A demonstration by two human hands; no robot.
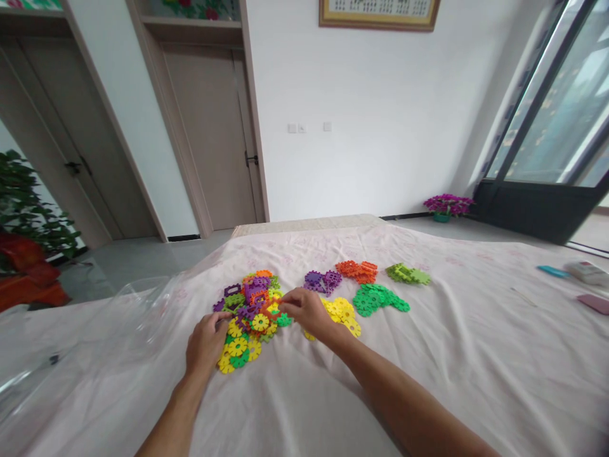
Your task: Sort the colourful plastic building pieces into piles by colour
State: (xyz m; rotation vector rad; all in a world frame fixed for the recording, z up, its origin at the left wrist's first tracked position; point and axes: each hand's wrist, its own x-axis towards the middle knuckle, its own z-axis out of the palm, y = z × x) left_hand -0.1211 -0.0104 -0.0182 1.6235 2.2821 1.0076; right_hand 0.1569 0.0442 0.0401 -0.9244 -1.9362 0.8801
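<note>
A mixed pile of interlocking plastic building pieces (247, 311) lies in front of me, in purple, yellow, green and orange. At its left edge rests my left hand (203, 346), thumb apart from the forefinger, fingertips touching the pieces. From the right, my right hand (307, 310) reaches over the pile and pinches an orange plastic building piece (273, 311). Partly behind that wrist lies a group of yellow flower-shaped pieces (343, 310). Farther off are groups of purple pieces (323, 280), orange pieces (356, 271), green pieces (378, 299) and light green pieces (408, 274).
A pale, wrinkled cloth (457, 343) covers the surface. Clear plastic sheeting (109, 343) lies on the left. Toward the right edge are a blue item (552, 271), a white box (586, 273) and a dark pink flat item (594, 303).
</note>
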